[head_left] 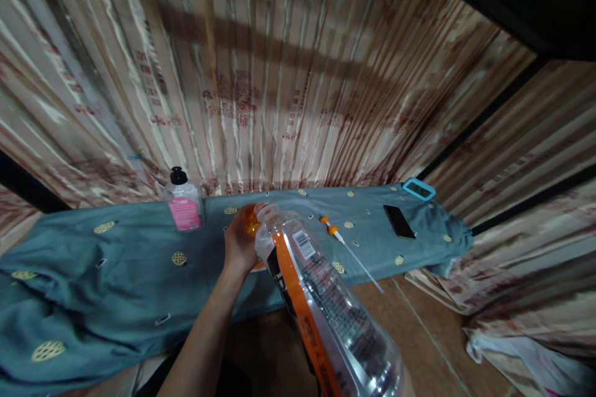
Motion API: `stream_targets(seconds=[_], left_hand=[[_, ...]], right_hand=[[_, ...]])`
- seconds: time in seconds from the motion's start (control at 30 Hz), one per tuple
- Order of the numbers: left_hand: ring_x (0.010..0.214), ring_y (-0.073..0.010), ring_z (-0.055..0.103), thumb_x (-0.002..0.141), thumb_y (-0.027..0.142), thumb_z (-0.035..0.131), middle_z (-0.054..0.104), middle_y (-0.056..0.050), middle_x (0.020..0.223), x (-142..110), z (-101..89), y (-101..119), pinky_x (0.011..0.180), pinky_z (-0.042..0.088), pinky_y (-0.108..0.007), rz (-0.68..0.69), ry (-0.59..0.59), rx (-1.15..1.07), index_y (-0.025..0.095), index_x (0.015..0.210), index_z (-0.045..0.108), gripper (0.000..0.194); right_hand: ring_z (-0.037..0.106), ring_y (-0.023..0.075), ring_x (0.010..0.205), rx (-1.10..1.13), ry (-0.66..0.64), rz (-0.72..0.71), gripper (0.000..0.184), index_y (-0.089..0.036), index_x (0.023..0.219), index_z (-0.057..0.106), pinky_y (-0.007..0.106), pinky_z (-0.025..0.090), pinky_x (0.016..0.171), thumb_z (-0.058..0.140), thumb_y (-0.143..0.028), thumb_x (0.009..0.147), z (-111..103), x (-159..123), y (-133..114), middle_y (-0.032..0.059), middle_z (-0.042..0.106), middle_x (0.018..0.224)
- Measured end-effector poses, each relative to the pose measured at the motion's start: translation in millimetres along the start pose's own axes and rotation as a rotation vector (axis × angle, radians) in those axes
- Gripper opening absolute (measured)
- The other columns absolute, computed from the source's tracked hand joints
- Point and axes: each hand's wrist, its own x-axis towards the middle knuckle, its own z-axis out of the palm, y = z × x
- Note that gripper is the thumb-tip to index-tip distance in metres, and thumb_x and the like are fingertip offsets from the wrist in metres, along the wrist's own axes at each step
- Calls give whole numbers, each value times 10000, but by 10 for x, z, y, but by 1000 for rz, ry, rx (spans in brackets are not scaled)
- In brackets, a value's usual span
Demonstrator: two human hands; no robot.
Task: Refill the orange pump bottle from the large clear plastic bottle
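Observation:
My left hand (238, 240) is closed round an orange object (252, 222) that sits right at the mouth of a large clear plastic bottle (326, 304). The bottle has an orange and black label, is uncapped, and lies tilted with its mouth pointing away from me over the table edge. Its base fills the bottom of the view and hides my right hand; only a sliver of skin (410, 387) shows beside it, no fingers. What the orange object is I cannot make out.
A teal cloth (107, 273) with gold dots covers the table. On it stand a clear bottle with black cap and pink label (185, 203), an orange-tipped thin tube (347, 247), a black phone (399, 221) and a blue-framed device (419, 188). Striped curtains hang behind.

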Motion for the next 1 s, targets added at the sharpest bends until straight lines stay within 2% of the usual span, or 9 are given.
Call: stream_targets(seconds=[0.2, 0.43, 0.6, 0.7, 0.83, 1.0], left_hand=[[1093, -375, 951, 767, 443, 960, 977, -88, 1162, 12, -26, -8, 994, 790, -479, 7, -7, -1, 288, 1150, 866, 424], [1100, -391, 949, 769, 453, 937, 971, -97, 1166, 3, 8, -47, 1020, 795, -528, -3, 5, -1, 283, 1157, 856, 431], [1083, -372, 947, 760, 433, 937, 968, -81, 1147, -1, 40, -103, 992, 790, -490, -17, 34, 0, 285, 1159, 864, 432], [1092, -375, 942, 774, 459, 938, 961, -89, 1154, -2, 42, -102, 1009, 792, -507, -3, 22, -22, 281, 1170, 859, 441], [1092, -368, 934, 790, 458, 954, 961, -90, 1157, -4, 28, -68, 999, 791, -502, 1, -5, -41, 282, 1166, 852, 428], [1037, -356, 927, 794, 496, 970, 953, -81, 1125, -3, 34, -107, 958, 792, -495, 12, 17, -85, 282, 1149, 842, 434]], right_hand=[[907, 362, 1377, 4, 16, 3, 503, -248, 1543, 871, 623, 769, 1210, 934, -614, 1204, 12, 14, -9, 137, 916, 1540], [910, 343, 1341, -9, 0, 12, 431, -234, 1500, 876, 587, 790, 1166, 939, -552, 1215, 42, 31, -63, 127, 911, 1518], [911, 336, 1324, -18, 3, 13, 438, -235, 1532, 862, 569, 805, 1133, 936, -535, 1221, 43, 32, -69, 130, 899, 1536], [908, 333, 1308, -23, 11, 16, 440, -235, 1531, 857, 559, 809, 1109, 937, -535, 1219, 32, 32, -61, 128, 895, 1527], [903, 340, 1331, -30, 26, 17, 436, -235, 1513, 862, 570, 799, 1133, 939, -542, 1214, 26, 42, -58, 127, 895, 1529], [900, 344, 1341, -33, 37, 15, 429, -237, 1486, 868, 578, 796, 1142, 937, -559, 1211, 38, 42, -65, 127, 898, 1520]])
